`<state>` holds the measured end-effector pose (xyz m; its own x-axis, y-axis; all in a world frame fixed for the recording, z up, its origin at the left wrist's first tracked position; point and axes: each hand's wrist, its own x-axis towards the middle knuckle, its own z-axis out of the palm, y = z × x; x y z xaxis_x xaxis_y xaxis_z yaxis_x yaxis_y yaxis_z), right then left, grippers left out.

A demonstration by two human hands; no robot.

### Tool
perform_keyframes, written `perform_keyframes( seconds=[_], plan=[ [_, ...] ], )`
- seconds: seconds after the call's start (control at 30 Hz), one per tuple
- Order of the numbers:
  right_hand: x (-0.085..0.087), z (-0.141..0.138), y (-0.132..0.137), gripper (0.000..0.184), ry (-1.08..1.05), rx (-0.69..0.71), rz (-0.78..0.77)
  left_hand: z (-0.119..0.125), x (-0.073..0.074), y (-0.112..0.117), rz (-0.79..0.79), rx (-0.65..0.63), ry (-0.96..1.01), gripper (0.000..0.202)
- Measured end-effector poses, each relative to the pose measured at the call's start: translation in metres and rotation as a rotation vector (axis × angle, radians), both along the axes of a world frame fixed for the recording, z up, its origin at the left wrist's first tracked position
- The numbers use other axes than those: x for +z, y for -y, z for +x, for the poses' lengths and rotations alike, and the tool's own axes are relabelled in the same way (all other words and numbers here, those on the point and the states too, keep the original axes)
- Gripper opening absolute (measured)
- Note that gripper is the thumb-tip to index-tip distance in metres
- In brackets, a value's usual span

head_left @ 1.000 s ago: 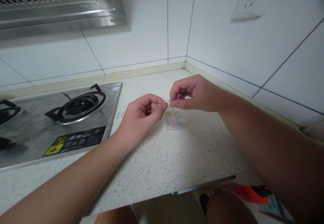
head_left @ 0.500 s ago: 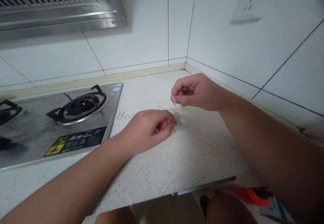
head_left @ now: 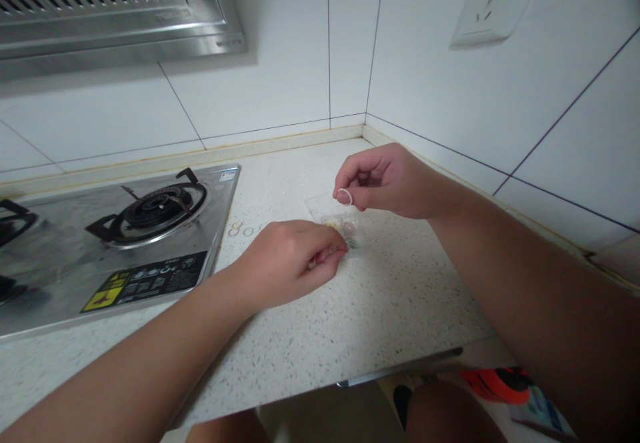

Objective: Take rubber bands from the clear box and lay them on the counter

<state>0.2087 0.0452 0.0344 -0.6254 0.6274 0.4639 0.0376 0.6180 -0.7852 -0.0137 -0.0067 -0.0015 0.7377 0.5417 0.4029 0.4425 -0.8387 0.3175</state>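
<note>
My right hand (head_left: 377,181) is raised above the worktop, thumb and forefinger pinched on a thin white rubber band (head_left: 345,194), which curves out from the fingertips as a small loop. Below it lies a small clear plastic box (head_left: 356,246) with its clear lid (head_left: 314,204) open toward the back. Yellow, pinkish and greenish bits show in its compartments. My left hand (head_left: 305,256) is closed at the near side of the box, its fingertips pressed together over it. A thin pale strand shows inside the curled fingers; what they grip is hidden.
Several small rings (head_left: 249,232) lie in a row on the speckled worktop (head_left: 320,336), left of my left hand. A gas hob (head_left: 165,206) takes up the left side, under a range hood (head_left: 210,43). Tiled walls meet at the back; a socket (head_left: 485,9) sits on the right wall.
The white rubber band has turned and now shows as a wider loop in my right hand. My left fingertips have lowered slightly, uncovering more of the box. The view has shifted a little.
</note>
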Motion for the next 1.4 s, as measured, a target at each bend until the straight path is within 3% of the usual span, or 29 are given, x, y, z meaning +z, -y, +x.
perform_keyframes(
  seconds=[0.17, 0.33, 0.57, 0.83, 1.17, 1.27, 1.4],
  plan=[
    [0.001, 0.012, -0.008, 0.015, 0.165, -0.122, 0.096, -0.001, 0.0, -0.001, 0.008, 0.006, -0.02, 0.02],
    [-0.002, 0.026, -0.021, 0.009, 0.651, -0.351, 0.341, -0.007, -0.002, -0.007, 0.013, 0.026, -0.047, 0.02],
    [-0.004, 0.026, -0.023, 0.014, 0.836, -0.353, 0.266, -0.016, -0.006, -0.016, -0.045, 0.116, -0.038, 0.019],
    [-0.007, 0.024, -0.022, 0.014, 0.876, -0.303, 0.162, -0.018, -0.007, -0.02, -0.075, 0.147, -0.045, 0.02],
    [-0.011, 0.024, -0.024, 0.013, 0.857, -0.283, 0.163, -0.024, -0.005, -0.023, -0.06, 0.18, -0.057, 0.021],
    [-0.016, 0.028, -0.03, 0.015, 0.751, -0.323, 0.199, -0.038, 0.0, -0.032, -0.013, 0.267, -0.064, 0.022],
    [-0.024, 0.033, -0.041, 0.018, 0.657, -0.404, 0.224, -0.064, 0.008, -0.046, 0.114, 0.488, 0.044, 0.024]
  ],
)
